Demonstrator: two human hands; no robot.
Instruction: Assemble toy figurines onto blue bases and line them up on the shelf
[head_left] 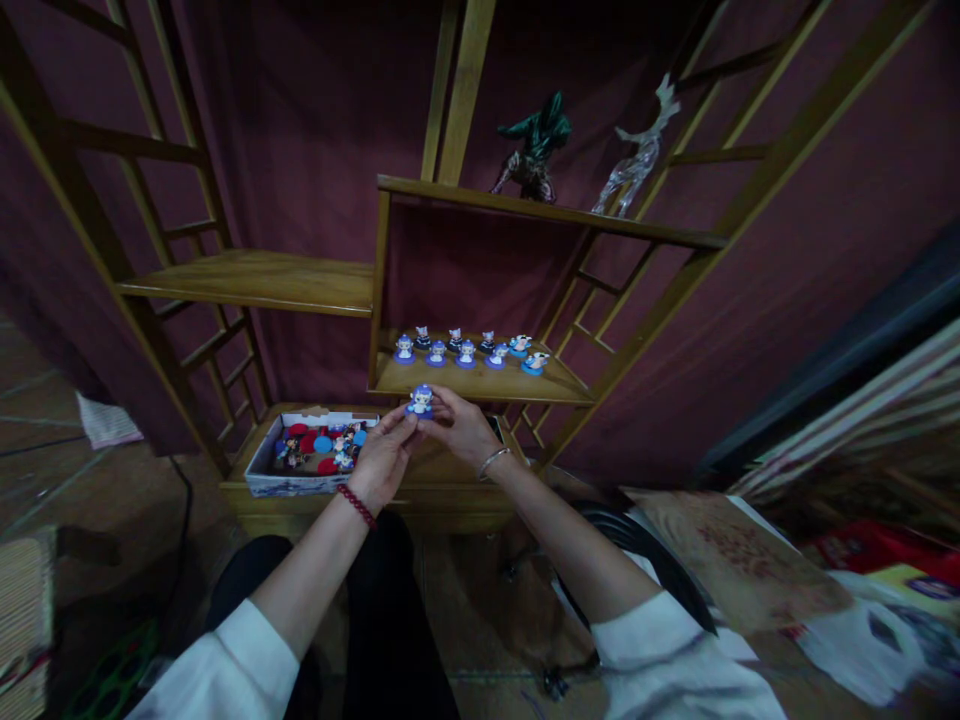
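The near right corner of an open box (pixel 296 487) is hidden by the left hand (pixel 384 462). A small purple-and-white figurine (pixel 421 402), its finer details unreadable, is pinched upright between that hand and the right hand (pixel 463 430).

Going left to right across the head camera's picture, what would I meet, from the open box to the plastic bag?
Open box, left hand, purple-and-white figurine, right hand, dark green statuette, translucent statuette, plastic bag.
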